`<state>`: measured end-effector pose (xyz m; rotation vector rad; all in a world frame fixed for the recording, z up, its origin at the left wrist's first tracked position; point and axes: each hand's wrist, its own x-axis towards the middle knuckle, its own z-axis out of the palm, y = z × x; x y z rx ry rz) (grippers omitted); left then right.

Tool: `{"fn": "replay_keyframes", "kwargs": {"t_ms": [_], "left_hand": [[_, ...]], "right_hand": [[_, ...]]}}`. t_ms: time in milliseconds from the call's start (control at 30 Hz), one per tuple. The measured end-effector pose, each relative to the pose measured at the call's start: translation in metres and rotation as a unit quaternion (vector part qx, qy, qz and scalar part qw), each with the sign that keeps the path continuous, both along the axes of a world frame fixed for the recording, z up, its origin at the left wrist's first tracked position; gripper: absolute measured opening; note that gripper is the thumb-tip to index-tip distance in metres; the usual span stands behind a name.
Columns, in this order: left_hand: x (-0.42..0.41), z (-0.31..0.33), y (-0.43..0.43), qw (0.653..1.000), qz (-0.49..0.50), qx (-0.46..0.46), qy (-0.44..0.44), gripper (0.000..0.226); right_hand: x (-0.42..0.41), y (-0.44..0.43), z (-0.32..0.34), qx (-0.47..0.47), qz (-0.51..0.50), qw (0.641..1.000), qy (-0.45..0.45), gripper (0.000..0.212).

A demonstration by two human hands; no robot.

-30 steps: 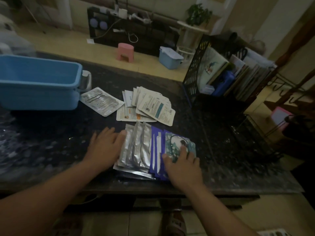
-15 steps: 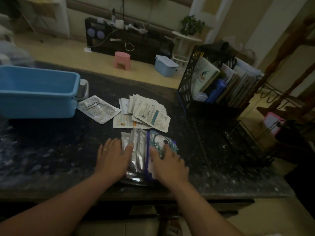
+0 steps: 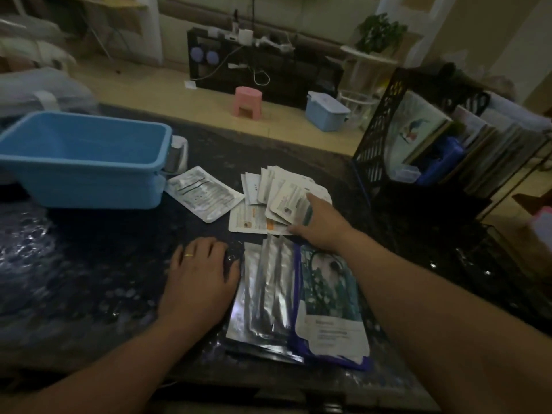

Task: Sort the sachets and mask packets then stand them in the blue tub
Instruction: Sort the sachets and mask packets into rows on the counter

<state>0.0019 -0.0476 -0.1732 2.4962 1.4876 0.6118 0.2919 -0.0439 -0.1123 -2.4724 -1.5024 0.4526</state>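
– Hands first, quick: what are they doing?
– L hand is lying flat on the countertop, fingers relaxed & slightly spread, thumb side touching the left edge of the silver packets. It's gripping nothing. R hand is reaching further back & resting on the fanned white sachets, fingers fairly straight, pressing on top rather than curling round any.
– And the blue tub?
– It's sitting at the far left of the counter, well apart from both hands. One pale packet is lying flat just beside its near right corner, btw tub & sachets.
– Anything else in the near stack?
– Yes, a blue-edged mask packet w/ a leafy print is lying on the right of the silver ones, overlapping them. The R forearm is crossing over its far corner.
– Surface?
– Dark speckled stone, glossy, catching small glints of light. Black mesh rack is standing at the right end, holding books & folders upright.
– Room?
– Dim. Pale floor is showing beyond the counter. Pink stool is standing on it, w/ a light-blue lidded box to its right. Black low cabinet is running along the back wall, cables trailing down its front. Potted plant is sitting on a white stand right of that.
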Motion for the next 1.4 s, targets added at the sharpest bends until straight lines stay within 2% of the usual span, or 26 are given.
{"fn": "replay_keyframes", "kwargs": {"t_ms": [67, 200, 333, 400, 467, 533, 600, 733, 800, 867, 933, 1000, 1067, 1200, 1333, 1400], "left_hand": [[0.0, 0.0, -0.001, 1.0, 0.004, 0.011, -0.002, 0.033], [0.002, 0.001, -0.003, 1.0, 0.004, 0.015, 0.011, 0.033], [0.002, 0.004, -0.004, 1.0, 0.004, 0.014, 0.007, 0.032], [0.002, 0.006, -0.005, 1.0, 0.007, 0.009, 0.009, 0.033], [0.003, 0.006, -0.004, 1.0, 0.009, 0.005, 0.007, 0.035], [0.003, 0.008, -0.004, 1.0, 0.011, -0.005, 0.008, 0.037], [0.004, 0.01, -0.004, 1.0, 0.012, -0.013, 0.002, 0.037], [0.002, 0.013, -0.004, 0.999, 0.01, -0.031, -0.001, 0.037], [0.001, 0.014, -0.005, 1.0, 0.006, -0.031, 0.001, 0.037], [0.001, 0.013, -0.005, 0.999, 0.003, -0.033, 0.007, 0.038], [0.001, 0.013, -0.005, 0.999, 0.003, -0.03, 0.012, 0.038], [0.001, 0.013, -0.005, 1.0, 0.005, -0.026, 0.007, 0.037], [0.002, 0.014, -0.005, 1.0, 0.009, -0.024, 0.005, 0.036], [0.002, 0.01, -0.004, 1.0, 0.009, -0.021, 0.009, 0.035], [0.001, 0.008, -0.001, 0.999, 0.005, -0.028, 0.022, 0.039], [0.001, 0.006, 0.0, 0.999, 0.004, -0.029, 0.021, 0.039]], "right_hand": [[-0.002, 0.009, -0.011, -0.026, 0.019, 0.999, -0.027, 0.104], [-0.01, 0.002, -0.017, -0.008, 0.05, 0.99, -0.128, 0.059], [-0.009, -0.016, -0.005, 0.0, 0.08, 0.983, -0.165, 0.04], [-0.009, -0.023, 0.004, 0.033, 0.059, 0.99, -0.125, 0.033], [-0.008, -0.029, 0.025, 0.124, 0.001, 0.988, -0.088, 0.023], [-0.006, -0.042, 0.059, 0.245, -0.088, 0.965, -0.04, 0.02], [0.001, -0.068, 0.091, 0.324, -0.161, 0.932, 0.013, 0.021], [0.003, -0.14, 0.085, 0.381, -0.263, 0.869, 0.172, 0.025], [-0.008, -0.169, 0.057, 0.342, -0.302, 0.862, 0.221, 0.026], [-0.021, -0.187, 0.02, 0.232, -0.275, 0.916, 0.179, 0.028], [-0.037, -0.196, -0.009, 0.099, -0.23, 0.966, 0.071, 0.029], [-0.047, -0.198, -0.022, 0.031, -0.193, 0.98, -0.028, 0.031], [-0.05, -0.196, -0.021, 0.018, -0.187, 0.979, -0.079, 0.031], [-0.046, -0.197, -0.022, 0.056, -0.206, 0.972, -0.097, 0.034], [-0.044, -0.193, -0.022, 0.091, -0.194, 0.962, -0.168, 0.034], [-0.045, -0.191, -0.02, 0.102, -0.186, 0.961, -0.175, 0.033]]}}
